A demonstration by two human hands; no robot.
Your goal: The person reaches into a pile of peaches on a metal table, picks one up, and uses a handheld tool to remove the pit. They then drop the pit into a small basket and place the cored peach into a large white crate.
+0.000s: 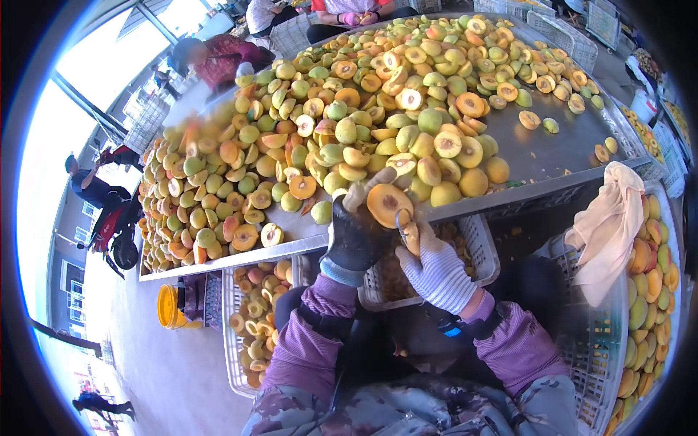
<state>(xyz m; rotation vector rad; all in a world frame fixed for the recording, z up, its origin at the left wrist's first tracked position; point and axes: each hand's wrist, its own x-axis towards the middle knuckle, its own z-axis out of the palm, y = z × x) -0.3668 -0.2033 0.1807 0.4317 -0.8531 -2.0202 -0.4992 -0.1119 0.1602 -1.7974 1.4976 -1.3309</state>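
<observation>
My left hand (356,231), in a black glove with tan-stained fingertips, holds a yellow peach half (385,202) with its cut face and brown pit turned up. My right hand (438,272), in a white striped knit glove, is closed on a small pitting tool with a curved metal blade (400,219). The blade touches the lower edge of the cut face; its handle is mostly hidden by my fingers. Both hands are at the front edge of a metal table (534,167) heaped with halved peaches (349,131). Beneath them is a white basket (486,251) holding brownish pieces.
A crate of peach halves (231,341) stands left of my legs, near a yellow bucket (170,305). At my right, a peach-colored cloth (609,225) hangs over a crate edge beside more peaches (647,305). Other people sit across and left of the table.
</observation>
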